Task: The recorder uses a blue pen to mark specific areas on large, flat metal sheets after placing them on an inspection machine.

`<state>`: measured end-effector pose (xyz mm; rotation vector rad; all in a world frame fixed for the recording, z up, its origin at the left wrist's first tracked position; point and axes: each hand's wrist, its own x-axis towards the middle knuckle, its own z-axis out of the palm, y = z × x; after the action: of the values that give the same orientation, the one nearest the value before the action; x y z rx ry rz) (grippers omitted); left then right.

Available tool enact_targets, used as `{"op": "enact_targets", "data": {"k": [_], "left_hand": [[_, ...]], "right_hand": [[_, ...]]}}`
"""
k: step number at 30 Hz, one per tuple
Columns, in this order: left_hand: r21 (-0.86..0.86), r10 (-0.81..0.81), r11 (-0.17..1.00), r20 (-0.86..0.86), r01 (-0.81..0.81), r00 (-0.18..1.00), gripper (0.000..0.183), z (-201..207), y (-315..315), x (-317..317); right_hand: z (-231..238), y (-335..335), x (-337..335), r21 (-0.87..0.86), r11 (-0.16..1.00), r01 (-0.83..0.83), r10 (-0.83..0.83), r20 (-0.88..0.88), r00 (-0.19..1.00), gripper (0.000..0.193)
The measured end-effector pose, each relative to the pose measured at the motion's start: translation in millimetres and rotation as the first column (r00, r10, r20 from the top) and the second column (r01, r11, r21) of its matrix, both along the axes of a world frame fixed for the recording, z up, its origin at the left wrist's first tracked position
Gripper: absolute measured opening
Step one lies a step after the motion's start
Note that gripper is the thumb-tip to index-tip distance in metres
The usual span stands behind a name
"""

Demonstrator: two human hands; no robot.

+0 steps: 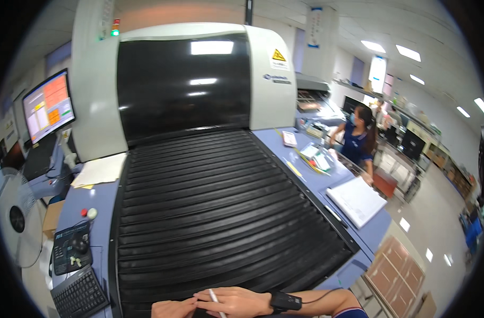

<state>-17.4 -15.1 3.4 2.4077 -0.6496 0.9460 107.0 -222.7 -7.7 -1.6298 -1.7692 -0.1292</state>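
At the lower edge my right hand [242, 302] is closed with a slim white pen [214, 298] between its fingers. My left hand [172, 308] lies against the fingertips of my right hand; most of its fingers are hidden, and the picture's edge cuts it off. A black device with a cable is strapped to my right wrist. Both hands are at the near end of a wide black ribbed conveyor belt [210, 201]. The belt leads into a large white machine [272, 95] with a dark glossy hood [183, 90].
On the left are a monitor [50, 106], keyboard [80, 292], mouse [79, 244], papers [99, 169] and a fan [19, 217]. The right blue ledge holds an open notebook [357, 200], a marker and small packs. A person [356, 139] sits beyond it; brown panels [394, 273] lean below.
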Motion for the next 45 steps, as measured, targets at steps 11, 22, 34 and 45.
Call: {"op": "enact_targets", "data": {"k": [11,22,34,45], "left_hand": [[-0.019,0.029,0.999,0.003,-0.029,1.0,0.022,-2,0,-6],[-0.061,-0.018,0.998,0.041,0.02,0.999,0.02,-3,0,0],[-0.03,-0.042,0.999,0.005,0.043,0.999,0.026,-15,6,2],[-0.137,-0.099,0.986,-0.008,0.097,0.995,0.02,3,-7,-4]], "right_hand": [[6,1,-4,0.034,0.999,-0.003,0.003,0.002,1.0,0.037],[16,-1,-3,0.056,0.998,0.025,-0.024,-0.014,1.0,0.041],[10,-1,-1,0.017,1.0,-0.007,0.008,-0.07,0.998,0.041],[24,-9,-9,-0.102,0.994,-0.046,0.026,-0.188,0.982,0.048]]}}
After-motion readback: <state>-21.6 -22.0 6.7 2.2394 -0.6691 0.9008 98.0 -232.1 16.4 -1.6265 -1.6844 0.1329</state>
